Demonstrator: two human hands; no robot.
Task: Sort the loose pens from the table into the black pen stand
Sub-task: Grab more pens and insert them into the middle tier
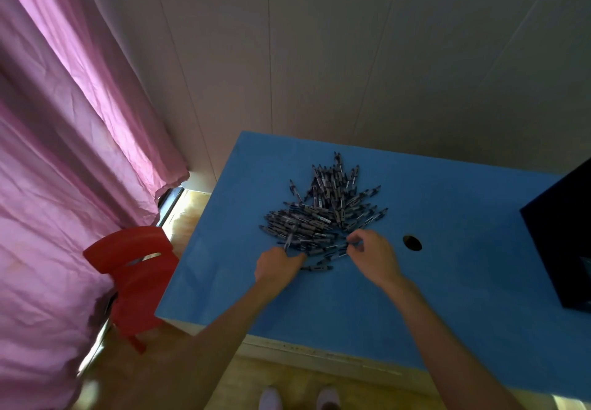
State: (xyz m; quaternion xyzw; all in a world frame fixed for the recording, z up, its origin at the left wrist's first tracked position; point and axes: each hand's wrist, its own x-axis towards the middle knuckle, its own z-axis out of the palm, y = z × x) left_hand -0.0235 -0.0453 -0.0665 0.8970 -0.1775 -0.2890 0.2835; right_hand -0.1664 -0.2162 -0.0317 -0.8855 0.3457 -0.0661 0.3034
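Pens (323, 214), too many to count, under two hands (372, 254).

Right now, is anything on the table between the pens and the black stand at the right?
Nothing visible blocks the way. Between the pens and the black stand lies bare blue table with only a round hole, flush with the surface. Both hands, left and right, are already at the pile.

A blue surface (415, 297) holds a big pile of pens (323, 214). A dark box (563, 233), maybe the stand, sits at its right edge.
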